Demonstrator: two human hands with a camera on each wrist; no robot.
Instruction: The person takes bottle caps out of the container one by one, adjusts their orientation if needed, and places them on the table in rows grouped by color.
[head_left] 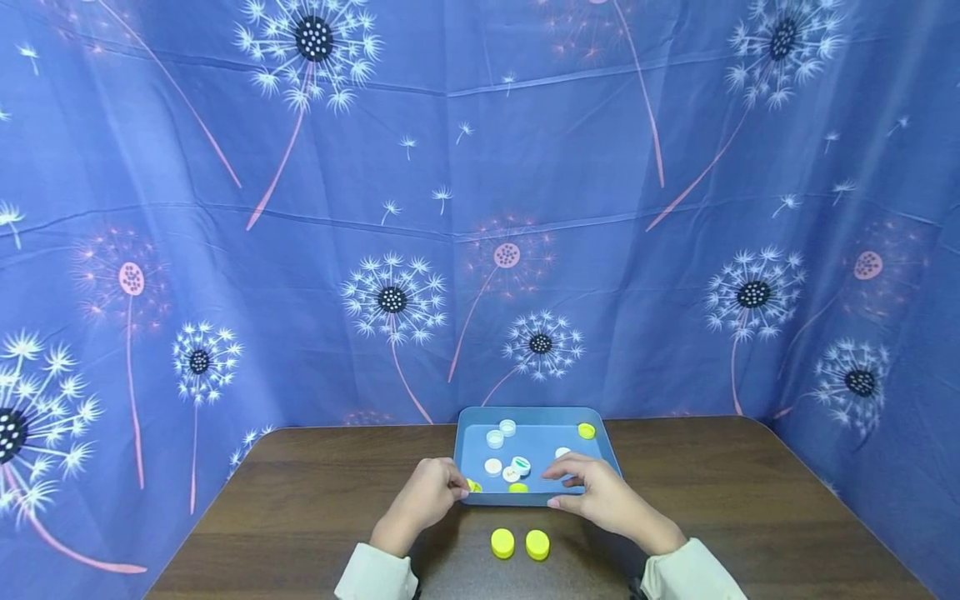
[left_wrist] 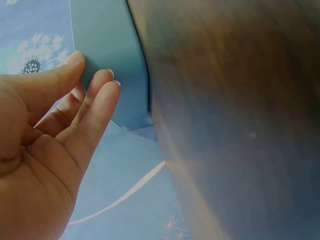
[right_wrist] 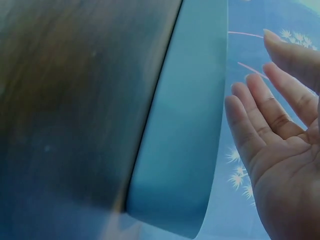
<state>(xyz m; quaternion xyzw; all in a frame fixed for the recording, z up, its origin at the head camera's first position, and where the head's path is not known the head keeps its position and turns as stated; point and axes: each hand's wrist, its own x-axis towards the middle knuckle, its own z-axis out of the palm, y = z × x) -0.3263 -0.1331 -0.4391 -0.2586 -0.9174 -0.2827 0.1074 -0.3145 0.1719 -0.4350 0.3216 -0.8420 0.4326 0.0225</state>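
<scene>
My left hand (head_left: 431, 493) is at the front left corner of a blue tray (head_left: 540, 500), thumb and forefinger close together by the rim. Just beside those fingertips lies a yellow cap (head_left: 474, 486); whether they grip it is hidden. In the left wrist view the thumb tip overlaps the tray wall (left_wrist: 112, 60). My right hand (head_left: 600, 492) hovers over the tray's front right, its fingers spread from the thumb and holding nothing. The right wrist view shows this hand (right_wrist: 285, 130) beyond the tray wall (right_wrist: 185, 115). Two yellow bottle caps (head_left: 502, 543) stand on the table before the tray.
Inside the tray are several white caps (head_left: 492, 467), a white cap with a green mark (head_left: 521, 466), and yellow caps at the back right (head_left: 587, 431) and front (head_left: 518, 488). A brown wooden table (head_left: 315, 508) carries everything. Behind hangs a blue dandelion-print cloth (head_left: 450, 167).
</scene>
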